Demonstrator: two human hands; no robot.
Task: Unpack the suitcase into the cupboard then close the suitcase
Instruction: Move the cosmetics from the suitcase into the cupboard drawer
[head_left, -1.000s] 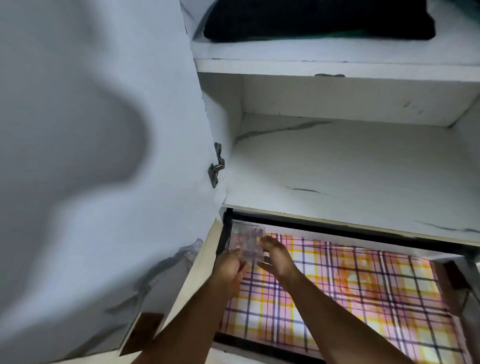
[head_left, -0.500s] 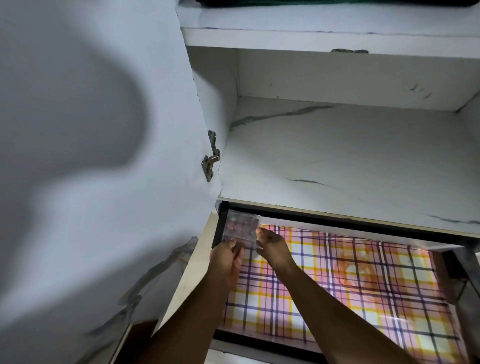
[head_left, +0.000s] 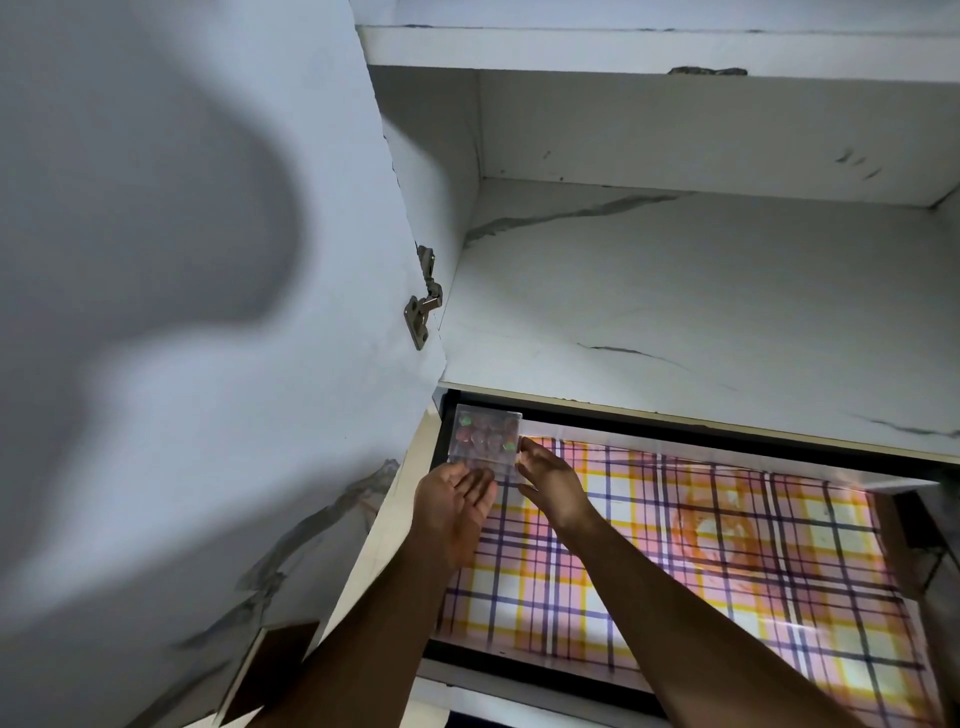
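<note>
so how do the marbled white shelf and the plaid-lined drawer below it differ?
The marbled white shelf is plain white with grey veins; the plaid-lined drawer carries a pink, yellow and purple check liner. The shelf shows nothing on it; the drawer holds a small clear plastic box in its far left corner. Both belong to the same cupboard.

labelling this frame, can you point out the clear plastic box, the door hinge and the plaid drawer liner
clear plastic box (head_left: 485, 439), head view, middle of its see-through lid
door hinge (head_left: 422, 312), head view, metal plate on the cupboard door
plaid drawer liner (head_left: 727, 582), head view, bare checked patch right of the forearms
</note>
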